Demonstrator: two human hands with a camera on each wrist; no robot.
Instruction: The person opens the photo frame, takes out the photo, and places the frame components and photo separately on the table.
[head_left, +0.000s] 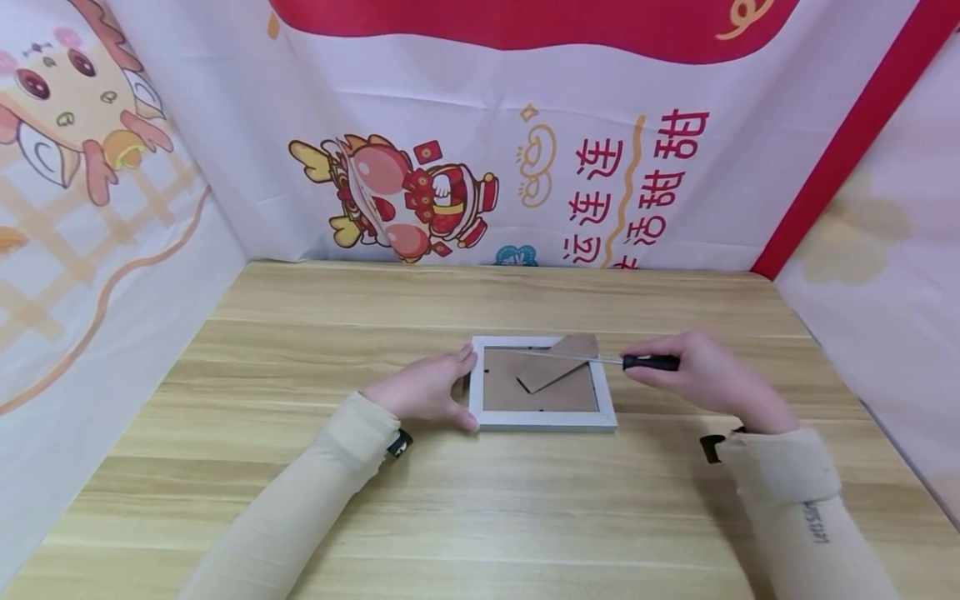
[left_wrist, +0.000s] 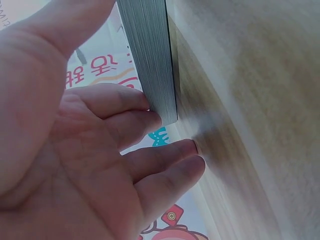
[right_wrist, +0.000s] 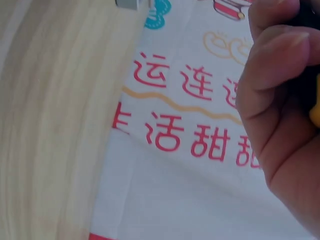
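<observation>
Picture frame (head_left: pixel 542 421) lying face down, centre of the head view, on the wooden table (head_left: pixel 480 517). Brown backing board (head_left: pixel 540 398) showing, cardboard stand flap (head_left: pixel 558 362) hinged up off it.

Left hand (head_left: pixel 427 390) at the frame's left edge, thumb and fingers bracketing that side; left wrist view shows fingers (left_wrist: pixel 125 117) nearly straight, tips pressed against the frame's edge (left_wrist: pixel 150 55), not curled round it.

Right hand (head_left: pixel 708 375) right of centre, fingers curled tight round the black handle of a screwdriver (head_left: pixel 651 362); metal shaft (head_left: pixel 573 357) reaching left across the frame's upper right, tip over the backing near the flap. Whether the tip touches: cannot tell.

Handling guess: frame light and stiff, likely slides on the smooth tabletop, so bracing by the side edges makes sense. Probably glazed underneath, so fragile; avoid pressing on the backing centre. Flap thin, bends easily.
</observation>
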